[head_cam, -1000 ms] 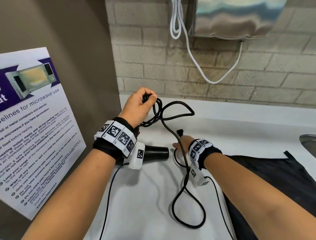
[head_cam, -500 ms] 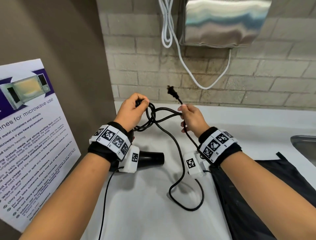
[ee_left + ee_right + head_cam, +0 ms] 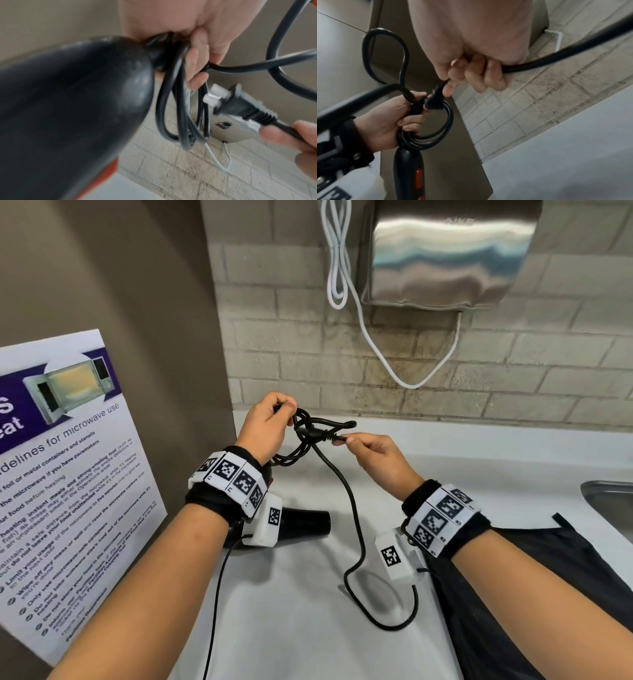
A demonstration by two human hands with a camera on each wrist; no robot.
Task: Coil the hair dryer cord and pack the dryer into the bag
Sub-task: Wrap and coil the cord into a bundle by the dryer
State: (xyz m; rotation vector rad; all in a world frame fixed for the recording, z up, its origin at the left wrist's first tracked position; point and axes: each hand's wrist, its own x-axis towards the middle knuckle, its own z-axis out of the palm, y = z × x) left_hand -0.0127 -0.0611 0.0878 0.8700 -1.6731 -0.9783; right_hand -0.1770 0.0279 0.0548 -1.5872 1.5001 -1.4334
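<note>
1. My left hand (image 3: 265, 428) grips the coiled cord (image 3: 354, 508) atop the hair dryer (image 3: 301, 524); my right grip (image 3: 371, 451) pinches the cord behind the plug (image 3: 240, 104)
2. Coiling is nearly finished: next I judge the slack hanging below my right grip needs winding in
3. Only the head view shows the bag (image 3: 548, 594) on the bench (image 3: 308, 628), beneath my right grip

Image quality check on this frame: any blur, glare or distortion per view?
Head view: sharp, wide-angle bend at the edges, glare streaks on the steel wall unit. Left wrist view: hair dryer fills the near field, soft; plug and right hand motion-blurred. Right wrist view: cord smeared, left hand fairly clear.
</note>
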